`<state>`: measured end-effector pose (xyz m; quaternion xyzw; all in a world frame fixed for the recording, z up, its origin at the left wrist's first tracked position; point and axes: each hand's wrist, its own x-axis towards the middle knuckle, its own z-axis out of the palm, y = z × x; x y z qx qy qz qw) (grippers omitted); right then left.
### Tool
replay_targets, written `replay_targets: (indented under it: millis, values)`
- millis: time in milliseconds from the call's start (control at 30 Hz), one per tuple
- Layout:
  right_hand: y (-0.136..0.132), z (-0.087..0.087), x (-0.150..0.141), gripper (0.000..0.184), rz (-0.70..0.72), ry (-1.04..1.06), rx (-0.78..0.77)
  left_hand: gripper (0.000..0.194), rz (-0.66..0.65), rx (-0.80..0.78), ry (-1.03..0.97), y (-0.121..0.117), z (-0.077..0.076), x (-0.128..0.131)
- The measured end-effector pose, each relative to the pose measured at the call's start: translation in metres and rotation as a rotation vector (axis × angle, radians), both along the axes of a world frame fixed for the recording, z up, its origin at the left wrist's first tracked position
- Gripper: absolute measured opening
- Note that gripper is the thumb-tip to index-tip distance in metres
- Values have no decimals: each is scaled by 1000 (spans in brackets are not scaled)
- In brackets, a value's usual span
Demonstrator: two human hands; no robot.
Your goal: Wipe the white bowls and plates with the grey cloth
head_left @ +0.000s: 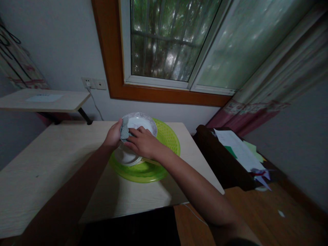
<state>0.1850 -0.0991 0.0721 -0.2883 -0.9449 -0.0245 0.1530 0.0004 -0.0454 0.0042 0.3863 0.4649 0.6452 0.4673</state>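
Observation:
A white plate [140,119] with a patterned rim is held tilted above a round green plastic basket [169,136]. My left hand [113,135] grips the plate's left edge. A grey cloth [124,129] is folded over that edge, close to my left fingers. My right hand [143,140] lies across the plate's face, its fingers on the cloth; part of the cloth is hidden under them. Below, several stacked white dishes [127,158] sit in the basket, partly covered by my hands. Light-coloured chopsticks [151,161] lie beside the dishes, under my right wrist.
The basket rests on a pale wooden table [64,150]. On its left stands a raised shelf [69,100] with a paper on it. Behind are a wall socket with a cable [94,100] and a window. A dark cabinet [215,153] with papers on top stands at the right.

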Motion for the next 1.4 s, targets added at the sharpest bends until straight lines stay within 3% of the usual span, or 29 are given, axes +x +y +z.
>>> replay_targets:
  millis: [333,633,867,967,1100,1233,1400]
  values:
    - [32,-8,-10,47,-184,17,124,60,-93,21,24,-3,2,7]
    - [40,-15,28,37,-378,10,137,64,-43,10,3,-7,6,3]
    - [44,-18,55,31,-219,4,44,64,-67,1,15,-4,0,-2]
    - [40,-13,60,29,-242,90,24,64,-81,4,0,-2,-1,-2]
    - [29,-6,62,38,-282,146,97,62,-83,6,-27,-2,2,1]
    - [27,-2,60,53,-215,117,197,59,-111,12,-33,-2,4,1]
    - [35,-11,61,42,-135,25,132,59,-80,-2,-20,-1,4,-5]
